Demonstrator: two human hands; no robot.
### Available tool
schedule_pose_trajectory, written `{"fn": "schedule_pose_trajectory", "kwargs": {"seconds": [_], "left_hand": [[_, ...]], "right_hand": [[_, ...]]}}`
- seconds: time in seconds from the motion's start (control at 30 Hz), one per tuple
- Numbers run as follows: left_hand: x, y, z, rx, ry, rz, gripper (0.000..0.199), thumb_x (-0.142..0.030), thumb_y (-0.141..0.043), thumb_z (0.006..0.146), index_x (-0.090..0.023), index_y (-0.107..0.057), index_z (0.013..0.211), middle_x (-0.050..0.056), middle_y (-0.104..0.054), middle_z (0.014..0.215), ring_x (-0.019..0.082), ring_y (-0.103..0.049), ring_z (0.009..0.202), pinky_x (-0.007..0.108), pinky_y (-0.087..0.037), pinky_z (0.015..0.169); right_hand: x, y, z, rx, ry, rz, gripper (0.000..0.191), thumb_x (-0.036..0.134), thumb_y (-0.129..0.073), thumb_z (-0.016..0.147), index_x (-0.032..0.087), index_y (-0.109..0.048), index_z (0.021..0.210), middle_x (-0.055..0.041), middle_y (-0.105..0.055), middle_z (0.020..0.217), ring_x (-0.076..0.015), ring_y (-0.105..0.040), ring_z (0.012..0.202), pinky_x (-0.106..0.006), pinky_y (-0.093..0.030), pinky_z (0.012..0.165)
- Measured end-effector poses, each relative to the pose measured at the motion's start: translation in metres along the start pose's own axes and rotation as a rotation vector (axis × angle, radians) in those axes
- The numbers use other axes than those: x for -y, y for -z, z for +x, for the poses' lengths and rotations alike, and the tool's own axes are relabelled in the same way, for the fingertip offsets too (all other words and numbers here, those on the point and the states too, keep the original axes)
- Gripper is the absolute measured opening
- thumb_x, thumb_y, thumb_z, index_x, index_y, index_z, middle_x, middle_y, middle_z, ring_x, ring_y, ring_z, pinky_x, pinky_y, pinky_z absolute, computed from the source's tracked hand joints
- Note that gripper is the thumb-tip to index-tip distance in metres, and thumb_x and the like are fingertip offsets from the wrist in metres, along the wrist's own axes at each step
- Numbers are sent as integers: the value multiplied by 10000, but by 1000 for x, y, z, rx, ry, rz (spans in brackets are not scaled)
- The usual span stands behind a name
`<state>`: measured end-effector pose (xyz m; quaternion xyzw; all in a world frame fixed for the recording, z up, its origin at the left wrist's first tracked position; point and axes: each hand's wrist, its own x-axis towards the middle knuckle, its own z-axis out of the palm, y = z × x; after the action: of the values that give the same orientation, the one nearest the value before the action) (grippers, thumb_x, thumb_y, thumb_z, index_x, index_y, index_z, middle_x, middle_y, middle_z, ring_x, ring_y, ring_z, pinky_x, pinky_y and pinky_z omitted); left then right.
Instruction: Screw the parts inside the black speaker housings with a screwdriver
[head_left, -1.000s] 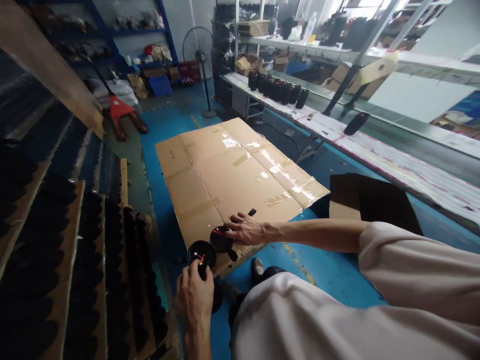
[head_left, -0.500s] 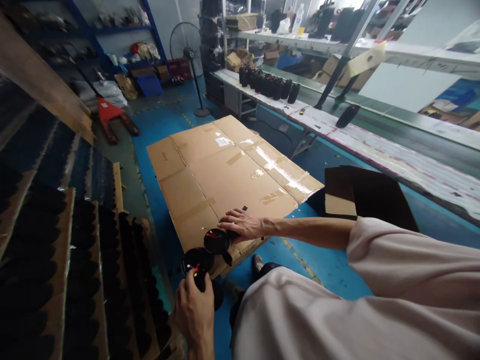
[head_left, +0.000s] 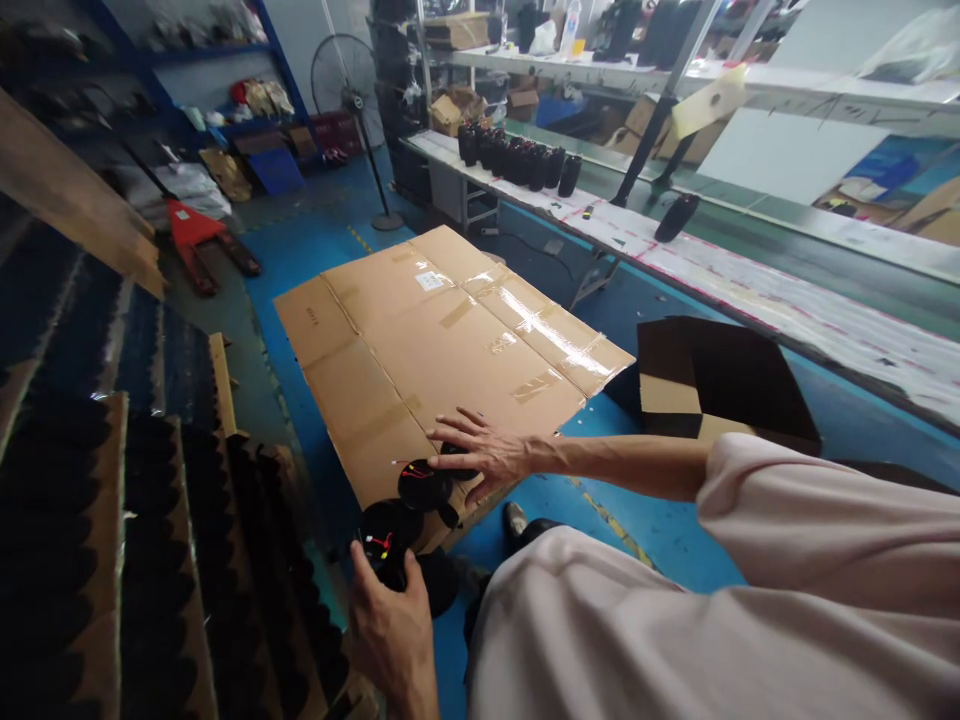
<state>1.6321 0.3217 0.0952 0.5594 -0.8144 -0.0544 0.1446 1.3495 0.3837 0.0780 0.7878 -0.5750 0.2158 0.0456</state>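
Observation:
My left hand [head_left: 396, 615] is at the near corner of the cardboard sheet [head_left: 442, 350], its thumb and fingers round a black cylindrical housing [head_left: 384, 572]. Red wires with white and yellow connectors show in the housing's open end. Farther right, my right hand [head_left: 491, 455] has its fingers spread over another black cylinder [head_left: 459, 458], partly hidden beneath them. Between the two hands stands a black cylinder with a red wire [head_left: 424, 487]. One more dark round piece [head_left: 439, 582] shows just right of my left hand.
Stacked cardboard-divided rows of black cylinders [head_left: 150, 560] rise on the left. A long bench [head_left: 750, 290] at the right bears several black cylinders [head_left: 517, 160]. An open dark carton [head_left: 735, 375] is on the blue floor. Behind are a red pallet jack [head_left: 199, 230] and a standing fan [head_left: 360, 105].
My right hand's fingers have opened out and spread above the black cylinder. My left hand's fingers have moved wider round its housing. The view has shifted slightly.

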Motion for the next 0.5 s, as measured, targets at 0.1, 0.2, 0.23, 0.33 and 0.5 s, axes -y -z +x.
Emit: {"fn": "schedule_pose_trajectory", "kwargs": {"seconds": [0.1, 0.2, 0.23, 0.33, 0.5], "left_hand": [[-3, 6, -3, -29, 47, -12, 784, -622, -473, 921, -123, -367, 1517, 258, -661, 1153, 387, -691, 822, 433, -484, 575], [-3, 13, -6, -75, 46, -37, 779, -591, -481, 923, -97, -366, 1514, 285, -618, 1223, 453, -656, 1008, 510, -537, 662], [-3, 15, -7, -97, 35, -50, 780, -574, -494, 920, -81, -367, 1511, 294, -600, 1254, 469, -620, 1108, 535, -551, 727], [-2, 20, -12, -173, -3, -82, 820, -511, -576, 886, -30, -345, 1508, 318, -537, 1345, 479, -493, 1305, 578, -508, 973], [16, 13, -26, -272, -168, -179, 937, -442, -702, 782, -141, -288, 1567, 264, -522, 1384, 488, -494, 1312, 615, -454, 1065]], "right_hand": [[13, 15, -10, -204, -111, 47, 893, 691, -661, 828, 214, -360, 1519, -208, -350, 1573, -383, -180, 1518, -662, -217, 1184], [43, 21, -16, -226, -91, 150, 637, 526, -629, 914, 201, -455, 1434, -167, -570, 1391, -287, -485, 1356, -488, -439, 1104], [56, 19, -17, -187, -45, 174, 529, 496, -615, 924, 242, -514, 1378, -108, -654, 1277, -231, -591, 1226, -386, -511, 1024], [95, 2, -15, -67, 39, 199, 462, 470, -602, 905, 300, -574, 1334, -33, -737, 1074, -166, -691, 912, -243, -583, 756], [134, -29, -4, 102, -112, 220, 852, 568, -668, 753, 361, -377, 1526, -64, -648, 1340, -237, -692, 1049, -301, -586, 801]]}}
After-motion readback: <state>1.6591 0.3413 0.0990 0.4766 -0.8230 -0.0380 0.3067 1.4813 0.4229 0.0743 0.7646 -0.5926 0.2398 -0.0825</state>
